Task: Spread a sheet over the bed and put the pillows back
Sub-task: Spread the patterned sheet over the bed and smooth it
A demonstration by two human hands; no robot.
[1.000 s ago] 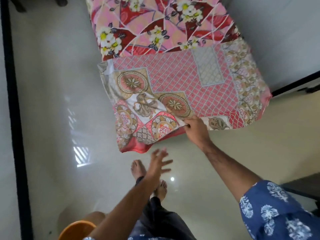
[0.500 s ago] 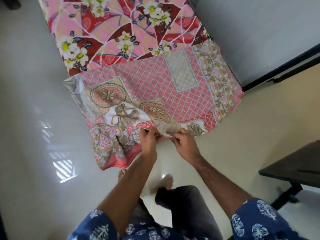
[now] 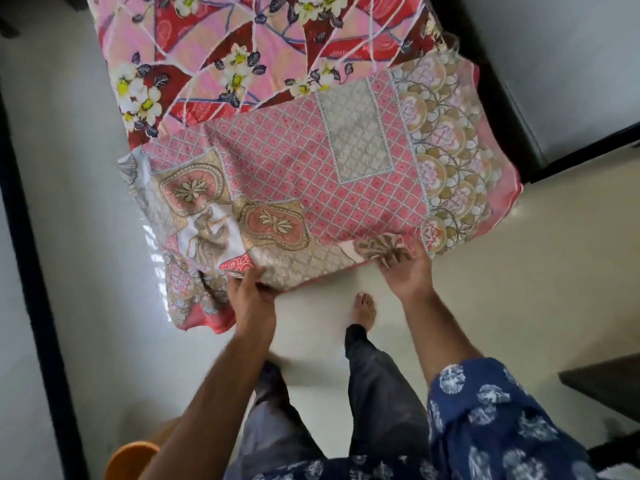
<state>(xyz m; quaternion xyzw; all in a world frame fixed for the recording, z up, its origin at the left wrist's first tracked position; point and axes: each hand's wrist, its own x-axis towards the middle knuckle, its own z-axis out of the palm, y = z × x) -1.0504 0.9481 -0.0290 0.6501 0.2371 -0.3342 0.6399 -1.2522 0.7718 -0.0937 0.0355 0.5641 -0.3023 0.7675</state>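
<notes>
Although the folded pink lattice-print cotton sheet (image 3: 311, 188) lay at the near end of the flower-covered bed (image 3: 249, 53), both the left hand (image 3: 251, 292) and right hand (image 3: 403, 268) merely pinched its near edge; unfolding and pillows seemingly remained.

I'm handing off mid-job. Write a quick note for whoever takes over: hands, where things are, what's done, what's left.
Left hand grips the near edge of the folded sheet; right hand holds the same edge further right.
The sheet lies folded on the foot of the bed, its left corner hanging over the floor.
Done: sheet brought to the bed.
Left: unfold and spread it, then put the pillows back; none are in view.
</notes>
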